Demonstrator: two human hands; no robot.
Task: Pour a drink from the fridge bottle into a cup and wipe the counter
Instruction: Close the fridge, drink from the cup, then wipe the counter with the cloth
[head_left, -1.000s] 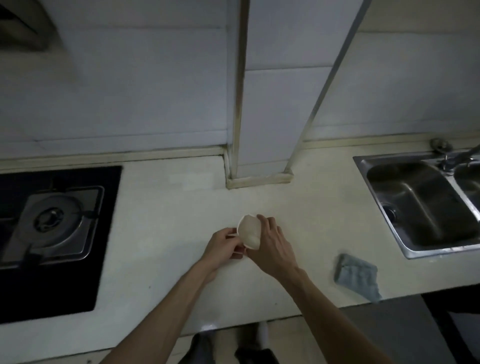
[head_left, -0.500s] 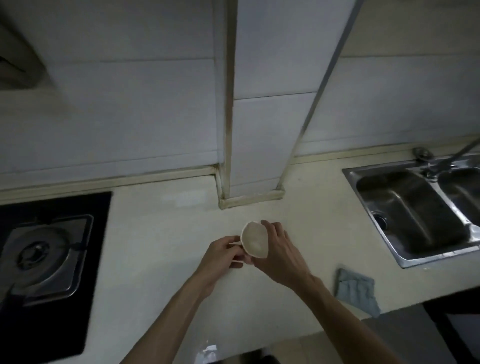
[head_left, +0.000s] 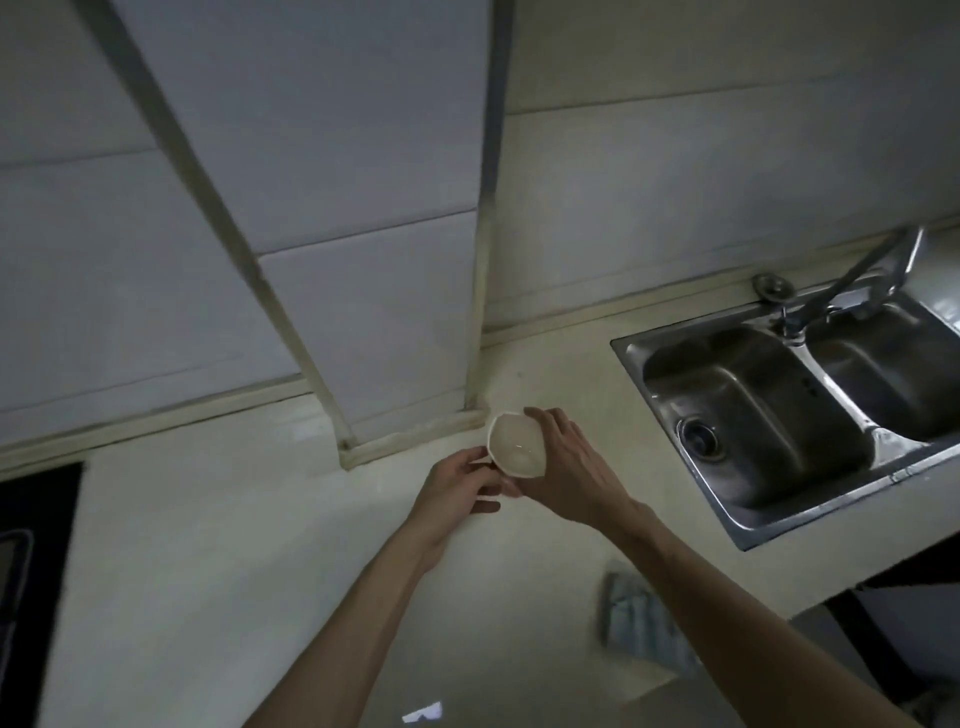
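A small white cup (head_left: 517, 445) with a faceted rim is held over the pale counter (head_left: 234, 545), its mouth tipped toward me so I see its inside, which looks empty. My left hand (head_left: 457, 491) grips it from the left, at the handle side. My right hand (head_left: 571, 467) wraps around its right wall. A grey-blue cloth (head_left: 636, 623) lies crumpled on the counter near the front edge, partly behind my right forearm. No bottle is in view.
A steel double sink (head_left: 769, 415) with a tap (head_left: 852, 280) is set into the counter at the right. A black gas hob (head_left: 36, 571) shows at the left edge. A tiled column (head_left: 374, 260) juts out from the back wall behind the cup.
The view has swung left and tilted, so the hob slid nearly out of sight. Both hands keep hold of the cup, which has tipped its mouth more toward me.
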